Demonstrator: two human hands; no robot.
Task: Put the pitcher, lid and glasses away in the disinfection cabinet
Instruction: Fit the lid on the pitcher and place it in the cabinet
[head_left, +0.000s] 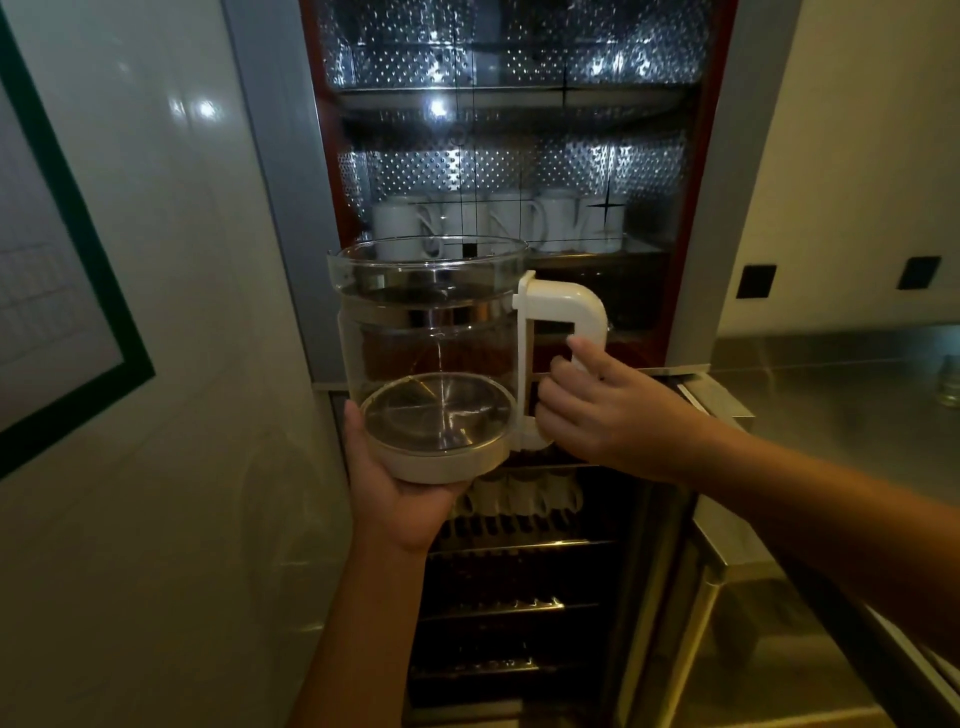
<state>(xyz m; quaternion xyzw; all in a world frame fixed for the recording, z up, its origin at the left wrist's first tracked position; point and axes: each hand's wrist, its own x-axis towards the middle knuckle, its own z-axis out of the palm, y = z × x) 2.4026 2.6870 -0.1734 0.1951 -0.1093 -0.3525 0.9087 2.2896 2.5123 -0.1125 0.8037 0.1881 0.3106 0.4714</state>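
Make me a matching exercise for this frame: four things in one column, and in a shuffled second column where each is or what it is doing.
Column A
1 left hand
2 right hand
3 white mugs
4 pitcher

Column B
a on a shelf inside the disinfection cabinet
b grips the white handle
c cups the base from below
d held in the air in front of the cabinet

Pairs: 1-c, 2-b, 3-a, 4-d
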